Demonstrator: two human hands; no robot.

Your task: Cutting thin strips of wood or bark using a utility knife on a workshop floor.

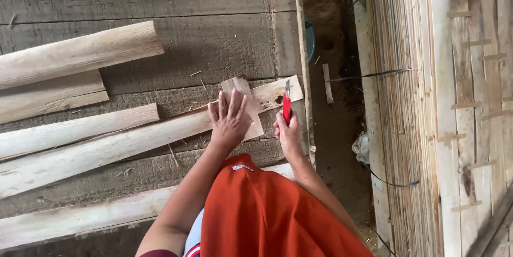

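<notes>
At the middle of the frame, our left hand [231, 119], fingers spread flat, presses a thin wood piece [247, 108] onto a long pale slab [133, 140]. Our right hand [287, 133] grips a red utility knife [287, 106], blade up, touching nothing; we judge the piece still uncut.

One head camera looks steeply down, close over the plank floor [160, 48].

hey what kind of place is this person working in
Probably a rough woodworking spot, perhaps outdoors. Split wood slabs lie on a weathered plank platform, bare earth alongside, and the right hand holds a red utility knife.
</notes>
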